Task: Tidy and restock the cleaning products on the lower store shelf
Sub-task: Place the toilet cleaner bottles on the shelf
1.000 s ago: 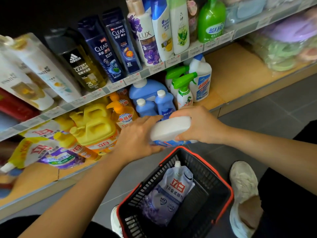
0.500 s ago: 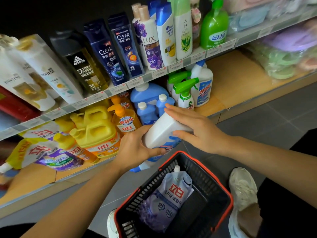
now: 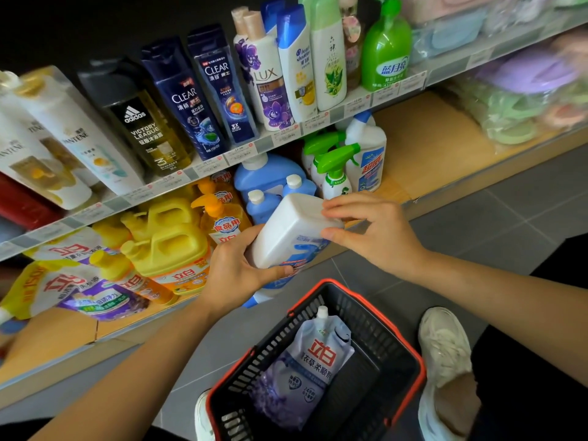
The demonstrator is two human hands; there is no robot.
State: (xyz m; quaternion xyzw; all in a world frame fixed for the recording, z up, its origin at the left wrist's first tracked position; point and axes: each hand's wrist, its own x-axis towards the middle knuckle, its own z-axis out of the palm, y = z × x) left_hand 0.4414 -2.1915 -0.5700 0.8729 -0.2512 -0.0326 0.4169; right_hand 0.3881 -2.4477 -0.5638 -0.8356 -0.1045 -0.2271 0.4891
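A white cleaner bottle [image 3: 288,232] with a blue label is upside down in front of the lower shelf [image 3: 429,148], its flat base pointing up and toward the shelf. My left hand [image 3: 237,270] grips its body from the left. My right hand [image 3: 370,229] holds the base end, with fingers on top and the thumb on the side. On the shelf behind it stand blue detergent jugs [image 3: 269,178], green-trigger spray bottles [image 3: 334,168] and a matching white cleaner bottle [image 3: 366,151].
Yellow jugs [image 3: 168,246] and refill pouches [image 3: 79,288] fill the shelf's left part; bare wood shows to the right. A black basket [image 3: 397,354] with a red rim sits on the floor below, holding a purple refill pouch [image 3: 305,367]. Shampoo bottles line the upper shelf.
The white bottle has tipped from lying flat to base-up and moved up toward the shelf. My right hand slid from round its side to its base end.
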